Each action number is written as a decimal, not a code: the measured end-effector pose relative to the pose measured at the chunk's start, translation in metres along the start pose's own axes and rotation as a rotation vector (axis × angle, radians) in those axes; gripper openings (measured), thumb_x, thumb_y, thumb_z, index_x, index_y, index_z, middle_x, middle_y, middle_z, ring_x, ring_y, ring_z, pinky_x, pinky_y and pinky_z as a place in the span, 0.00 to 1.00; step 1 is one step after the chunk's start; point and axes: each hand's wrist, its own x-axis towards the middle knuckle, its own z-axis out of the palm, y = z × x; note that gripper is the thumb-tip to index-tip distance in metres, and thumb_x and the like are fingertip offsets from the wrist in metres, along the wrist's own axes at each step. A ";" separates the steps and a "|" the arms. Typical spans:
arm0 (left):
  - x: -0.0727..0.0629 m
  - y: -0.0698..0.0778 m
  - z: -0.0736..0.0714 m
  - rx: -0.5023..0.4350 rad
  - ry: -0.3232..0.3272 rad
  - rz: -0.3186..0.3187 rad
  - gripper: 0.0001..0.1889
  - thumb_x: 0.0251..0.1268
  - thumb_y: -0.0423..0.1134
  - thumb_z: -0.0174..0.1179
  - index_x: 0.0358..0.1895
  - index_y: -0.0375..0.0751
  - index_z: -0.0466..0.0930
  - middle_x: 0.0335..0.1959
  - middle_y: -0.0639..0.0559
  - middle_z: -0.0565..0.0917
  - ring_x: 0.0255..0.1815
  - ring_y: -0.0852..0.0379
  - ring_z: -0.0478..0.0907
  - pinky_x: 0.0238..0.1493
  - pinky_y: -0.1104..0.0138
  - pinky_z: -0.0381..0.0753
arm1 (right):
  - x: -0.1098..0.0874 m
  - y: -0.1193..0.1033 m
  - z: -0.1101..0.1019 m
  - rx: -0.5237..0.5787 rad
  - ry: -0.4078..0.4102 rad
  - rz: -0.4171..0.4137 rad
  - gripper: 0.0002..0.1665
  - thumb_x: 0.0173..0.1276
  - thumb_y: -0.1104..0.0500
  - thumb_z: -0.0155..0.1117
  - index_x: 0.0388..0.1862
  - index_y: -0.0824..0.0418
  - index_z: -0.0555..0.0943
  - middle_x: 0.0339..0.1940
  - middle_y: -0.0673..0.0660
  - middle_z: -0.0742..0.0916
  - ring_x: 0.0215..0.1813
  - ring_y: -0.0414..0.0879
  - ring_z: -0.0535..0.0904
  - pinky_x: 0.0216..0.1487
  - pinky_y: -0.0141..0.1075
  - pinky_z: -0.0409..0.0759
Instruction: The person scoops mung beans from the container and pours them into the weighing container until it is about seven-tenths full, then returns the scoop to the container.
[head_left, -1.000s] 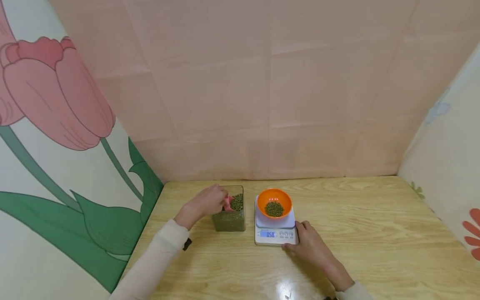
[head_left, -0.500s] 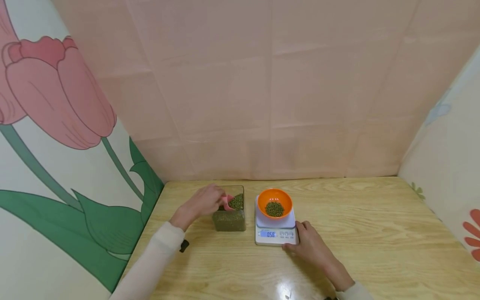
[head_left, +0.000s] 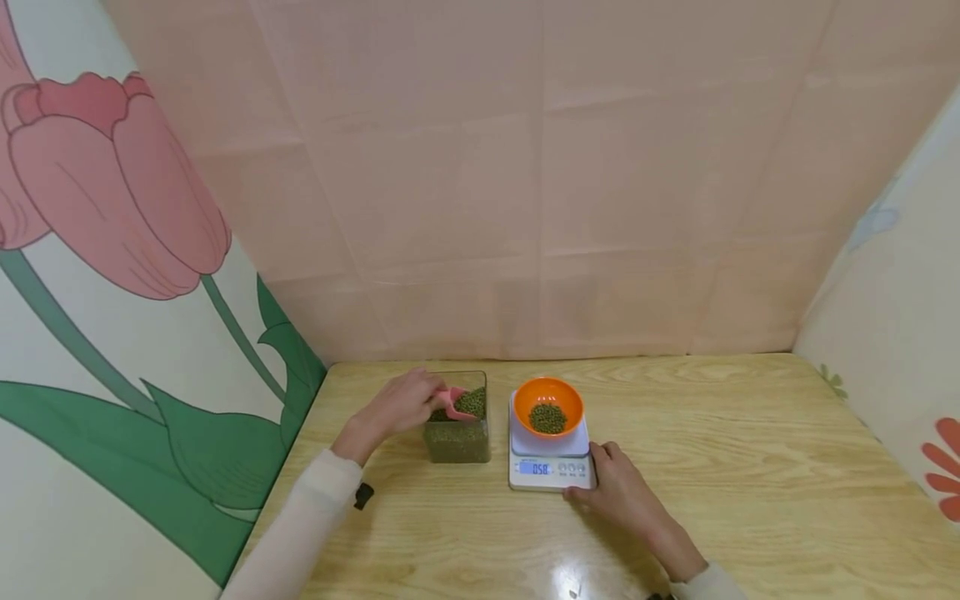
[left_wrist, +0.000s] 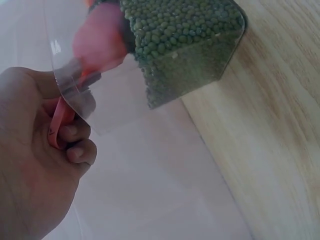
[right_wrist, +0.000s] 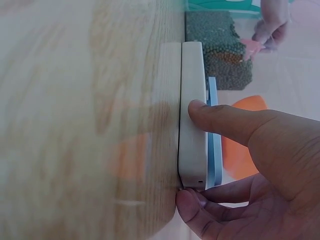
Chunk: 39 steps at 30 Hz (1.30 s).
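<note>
My left hand grips the handle of a pink scoop, its fingers curled round it in the left wrist view. The scoop's head is inside a clear square container of green mung beans, at bean level and pointing right. To the right, a white kitchen scale bears an orange bowl with a small heap of mung beans in it. My right hand holds the scale's near right corner, thumb on the front edge and fingers at the right side. The lit display reads about 058.
The wood-patterned table extends right of the scale and in front of it. A pink cloth backdrop rises at the table's far edge. A tulip-painted panel stands along the left side, and a pale panel along the right.
My left hand has drawn back slightly to the left, and more of the scoop's head shows in the container. My right hand, the scale and the bowl stay put; the reading looks unchanged.
</note>
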 end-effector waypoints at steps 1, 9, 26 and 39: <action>0.000 -0.001 0.001 -0.004 0.006 -0.001 0.09 0.82 0.45 0.60 0.45 0.48 0.88 0.46 0.51 0.88 0.49 0.51 0.80 0.53 0.54 0.81 | 0.000 0.000 0.000 0.002 -0.001 0.001 0.52 0.52 0.50 0.89 0.67 0.80 0.75 0.46 0.63 0.82 0.43 0.50 0.76 0.47 0.47 0.81; -0.003 -0.007 0.004 -0.006 0.056 0.014 0.09 0.83 0.46 0.59 0.46 0.49 0.87 0.50 0.50 0.89 0.54 0.49 0.83 0.56 0.50 0.83 | -0.001 -0.001 -0.001 0.011 -0.003 0.006 0.52 0.52 0.51 0.89 0.67 0.79 0.76 0.45 0.62 0.81 0.42 0.49 0.76 0.47 0.47 0.81; -0.007 -0.017 0.006 -0.001 0.093 0.034 0.12 0.82 0.46 0.59 0.56 0.46 0.87 0.51 0.52 0.89 0.46 0.54 0.85 0.53 0.52 0.84 | -0.001 0.001 0.000 -0.002 -0.006 0.015 0.52 0.53 0.50 0.89 0.67 0.79 0.75 0.46 0.63 0.82 0.43 0.50 0.76 0.47 0.47 0.81; -0.009 -0.016 0.004 -0.047 0.096 0.021 0.14 0.82 0.46 0.60 0.58 0.43 0.87 0.53 0.49 0.90 0.47 0.53 0.85 0.54 0.51 0.84 | -0.001 0.002 0.000 0.001 -0.002 0.015 0.52 0.53 0.50 0.89 0.67 0.79 0.75 0.46 0.63 0.82 0.43 0.50 0.77 0.48 0.47 0.82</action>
